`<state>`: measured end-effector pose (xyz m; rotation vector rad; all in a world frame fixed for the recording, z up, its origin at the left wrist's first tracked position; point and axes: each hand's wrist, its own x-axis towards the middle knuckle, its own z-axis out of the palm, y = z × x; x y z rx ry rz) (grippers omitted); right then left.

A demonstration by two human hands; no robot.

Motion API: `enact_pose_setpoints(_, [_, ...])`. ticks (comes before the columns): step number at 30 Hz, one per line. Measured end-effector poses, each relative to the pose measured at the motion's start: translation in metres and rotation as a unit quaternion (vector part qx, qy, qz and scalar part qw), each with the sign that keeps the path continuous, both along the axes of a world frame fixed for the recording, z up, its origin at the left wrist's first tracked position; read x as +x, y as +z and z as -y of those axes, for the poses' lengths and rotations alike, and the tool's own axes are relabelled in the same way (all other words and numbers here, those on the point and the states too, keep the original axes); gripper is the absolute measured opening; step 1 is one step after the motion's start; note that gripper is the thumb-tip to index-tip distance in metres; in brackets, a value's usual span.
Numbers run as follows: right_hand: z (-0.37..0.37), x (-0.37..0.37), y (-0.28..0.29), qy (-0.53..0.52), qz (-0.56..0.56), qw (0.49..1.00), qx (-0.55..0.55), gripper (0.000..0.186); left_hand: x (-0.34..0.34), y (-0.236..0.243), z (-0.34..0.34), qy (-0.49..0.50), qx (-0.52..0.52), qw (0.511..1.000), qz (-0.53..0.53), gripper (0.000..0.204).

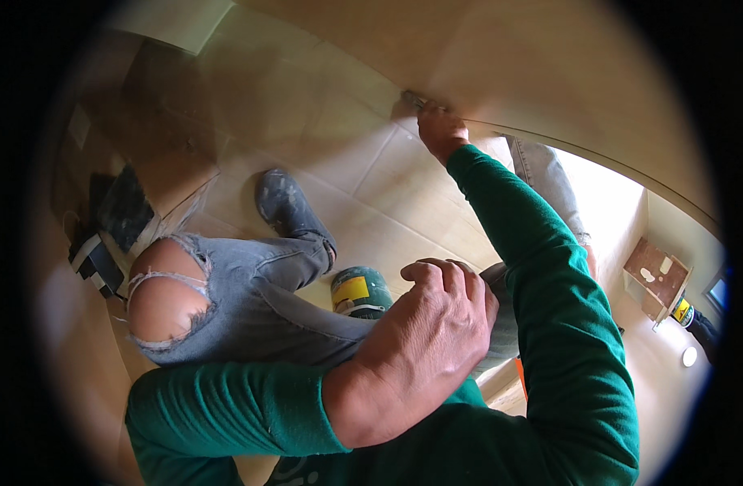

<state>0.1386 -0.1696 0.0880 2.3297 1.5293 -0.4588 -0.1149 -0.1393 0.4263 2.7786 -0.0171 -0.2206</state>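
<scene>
My right hand [442, 130] reaches far forward to the lower edge of a large beige panel [550, 57]. It is closed around a small greyish hand tool [414, 99], whose tip lies by that edge; its exact kind does not show. My left hand [428, 332] is drawn across my body, back upward, with the fingers bent and pressed together. Whatever it may hold is hidden beneath the palm. Just behind it on the floor stands a green tub [377, 283] with a yellow label, partly covered by the hand and my leg.
My bent leg in torn grey jeans [282, 263] and a dusty dark shoe [286, 202] take up the left. Cardboard [173, 154] and a dark stained item [126, 209] lie beyond. A worn brown wooden stool [657, 271] stands far right. Large beige tiles [371, 162] cover the floor.
</scene>
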Motion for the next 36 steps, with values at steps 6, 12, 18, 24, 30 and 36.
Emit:
enact_pose_setpoints(6, [0.013, 0.003, 0.011, -0.09, -0.098, 0.991, -0.023, 0.034, -0.007, 0.003, -0.004, 0.021, 0.014, 1.0, -0.003, 0.02])
enact_pose_setpoints(12, [0.021, 0.013, 0.019, -0.123, -0.099, 0.986, -0.06, 0.037, -0.005, -0.002, 0.001, 0.027, 0.019, 0.999, 0.022, 0.018])
enact_pose_setpoints(18, [0.027, 0.024, 0.019, -0.163, -0.083, 0.98, -0.077, 0.037, -0.01, -0.004, -0.002, 0.061, 0.006, 0.998, 0.031, 0.016])
enact_pose_setpoints(24, [0.041, 0.024, 0.053, -0.067, -0.096, 0.987, -0.114, 0.042, -0.018, 0.001, -0.003, 0.033, 0.028, 0.999, 0.026, 0.019])
enact_pose_setpoints(30, [-0.027, -0.017, 0.022, 0.046, -0.013, 0.999, 0.001, 0.028, -0.01, 0.011, -0.002, -0.029, -0.021, 0.998, -0.048, 0.03])
enact_pose_setpoints(36, [-0.004, -0.013, 0.009, -0.02, -0.039, 0.999, -0.018, 0.028, -0.009, 0.008, -0.006, -0.002, -0.008, 0.998, -0.062, 0.028])
